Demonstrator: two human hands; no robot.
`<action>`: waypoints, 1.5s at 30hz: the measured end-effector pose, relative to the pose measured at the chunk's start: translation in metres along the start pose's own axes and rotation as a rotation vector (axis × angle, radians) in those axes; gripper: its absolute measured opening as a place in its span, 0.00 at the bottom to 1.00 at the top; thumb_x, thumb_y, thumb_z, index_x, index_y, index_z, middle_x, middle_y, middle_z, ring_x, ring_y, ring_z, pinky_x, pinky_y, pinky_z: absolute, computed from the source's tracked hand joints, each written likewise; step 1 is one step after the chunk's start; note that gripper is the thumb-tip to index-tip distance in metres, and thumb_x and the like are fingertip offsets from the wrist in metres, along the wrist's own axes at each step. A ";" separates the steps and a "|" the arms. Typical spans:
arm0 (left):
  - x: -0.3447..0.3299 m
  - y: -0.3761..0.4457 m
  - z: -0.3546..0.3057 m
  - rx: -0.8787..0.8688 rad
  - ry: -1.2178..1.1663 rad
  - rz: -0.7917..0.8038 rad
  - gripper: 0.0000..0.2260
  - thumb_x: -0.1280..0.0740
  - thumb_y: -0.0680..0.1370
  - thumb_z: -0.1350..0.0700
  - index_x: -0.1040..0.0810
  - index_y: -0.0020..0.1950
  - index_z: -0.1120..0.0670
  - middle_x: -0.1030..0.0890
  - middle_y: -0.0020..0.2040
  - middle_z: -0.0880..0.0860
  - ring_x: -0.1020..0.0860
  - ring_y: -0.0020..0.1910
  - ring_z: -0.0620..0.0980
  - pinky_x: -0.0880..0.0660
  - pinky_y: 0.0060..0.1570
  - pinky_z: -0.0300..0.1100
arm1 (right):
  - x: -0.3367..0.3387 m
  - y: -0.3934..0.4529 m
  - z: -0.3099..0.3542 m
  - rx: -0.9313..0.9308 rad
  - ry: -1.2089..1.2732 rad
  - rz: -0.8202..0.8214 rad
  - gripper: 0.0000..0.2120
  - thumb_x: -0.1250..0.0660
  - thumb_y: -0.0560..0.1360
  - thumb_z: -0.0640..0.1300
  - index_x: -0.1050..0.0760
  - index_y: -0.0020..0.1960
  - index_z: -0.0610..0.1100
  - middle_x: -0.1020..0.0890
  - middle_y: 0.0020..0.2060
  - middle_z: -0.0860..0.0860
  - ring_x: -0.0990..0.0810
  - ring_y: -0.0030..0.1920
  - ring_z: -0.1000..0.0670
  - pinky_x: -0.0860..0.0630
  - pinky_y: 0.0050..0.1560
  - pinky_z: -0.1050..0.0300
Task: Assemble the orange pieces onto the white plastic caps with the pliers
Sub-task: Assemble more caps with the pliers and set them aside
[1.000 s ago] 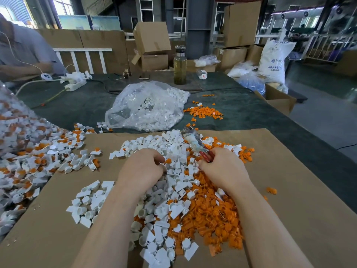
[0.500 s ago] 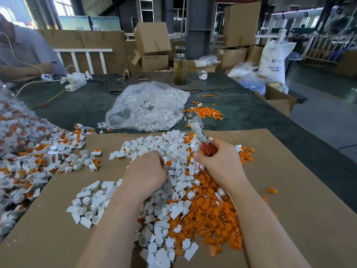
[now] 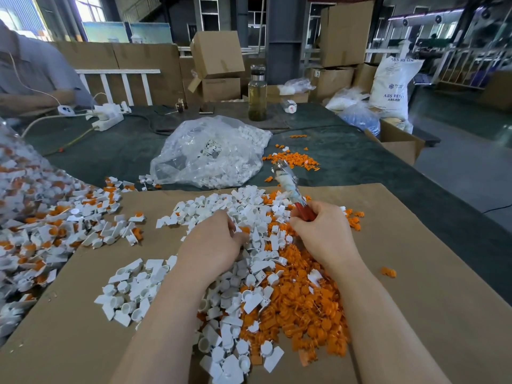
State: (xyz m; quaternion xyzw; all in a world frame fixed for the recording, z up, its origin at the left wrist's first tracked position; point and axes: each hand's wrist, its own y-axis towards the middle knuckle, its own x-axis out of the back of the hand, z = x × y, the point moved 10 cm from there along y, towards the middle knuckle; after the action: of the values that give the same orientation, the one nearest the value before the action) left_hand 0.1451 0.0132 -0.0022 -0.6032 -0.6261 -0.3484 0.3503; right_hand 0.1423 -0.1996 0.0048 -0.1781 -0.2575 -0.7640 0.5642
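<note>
Two hands work over a big mixed heap on a sheet of brown cardboard (image 3: 415,273) that covers the near part of the counter (image 3: 346,162). The right hand (image 3: 322,235) is clenched around the red handles of the pliers (image 3: 291,189), whose metal head points up and away, tilted toward the far left and lifted above the heap; the head is blurred, so whether its tip carries anything cannot be told. The left hand (image 3: 214,245) lies knuckles-up on the heap with its fingers curled down into the white caps (image 3: 249,214); what it pinches, if anything, is hidden under the fingers. White caps fill the far and left parts of the heap and trail toward the near edge, while the orange pieces (image 3: 299,306) gather under and beside the right forearm. One stray orange bit (image 3: 388,272) lies alone on the cardboard to the right. At the left edge spreads a wide pile of caps with orange pieces in them (image 3: 41,225). Beyond the cardboard, on the dark green cover, sits a clear plastic bag (image 3: 210,156) full of white caps, with a small scatter of orange pieces (image 3: 293,159) just right of it. Farther back stand a glass bottle (image 3: 257,95) of yellowish liquid, a white power strip (image 3: 108,117) and stacked cardboard boxes (image 3: 219,65). Another person's grey sleeve (image 3: 33,70) shows at the far left.
</note>
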 end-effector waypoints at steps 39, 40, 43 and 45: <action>-0.009 -0.010 -0.007 0.236 -1.264 -0.028 0.02 0.26 0.73 0.63 0.18 0.43 0.60 0.14 0.36 0.55 0.16 0.35 0.49 0.19 0.43 0.44 | -0.008 -0.010 0.031 0.134 0.457 0.037 0.06 0.30 0.77 0.45 0.23 0.41 0.48 0.27 0.25 0.60 0.31 0.26 0.60 0.34 0.28 0.68; -0.010 -0.011 -0.009 0.238 -1.268 -0.024 0.02 0.26 0.73 0.63 0.18 0.43 0.60 0.14 0.36 0.56 0.15 0.35 0.49 0.19 0.44 0.44 | -0.007 -0.011 0.034 0.144 0.482 0.019 0.06 0.30 0.77 0.45 0.23 0.41 0.48 0.25 0.26 0.59 0.29 0.28 0.60 0.32 0.30 0.68; -0.013 -0.014 -0.016 0.228 -1.282 -0.010 0.01 0.27 0.73 0.64 0.18 0.42 0.60 0.14 0.37 0.57 0.15 0.35 0.49 0.19 0.40 0.41 | -0.007 -0.014 0.038 0.152 0.490 -0.010 0.05 0.31 0.77 0.45 0.22 0.44 0.46 0.18 0.36 0.50 0.20 0.38 0.50 0.23 0.40 0.57; -0.014 -0.015 -0.020 0.224 -1.286 -0.001 0.01 0.28 0.73 0.64 0.18 0.42 0.60 0.14 0.37 0.57 0.15 0.35 0.49 0.19 0.37 0.39 | -0.008 -0.015 0.041 0.176 0.461 -0.024 0.08 0.32 0.78 0.45 0.24 0.46 0.40 0.19 0.40 0.40 0.20 0.43 0.41 0.23 0.45 0.43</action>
State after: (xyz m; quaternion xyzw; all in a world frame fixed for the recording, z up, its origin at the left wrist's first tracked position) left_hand 0.1313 -0.0114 -0.0045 -0.6509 -0.7436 0.1492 -0.0338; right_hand 0.1291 -0.1656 0.0301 0.0537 -0.1895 -0.7657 0.6123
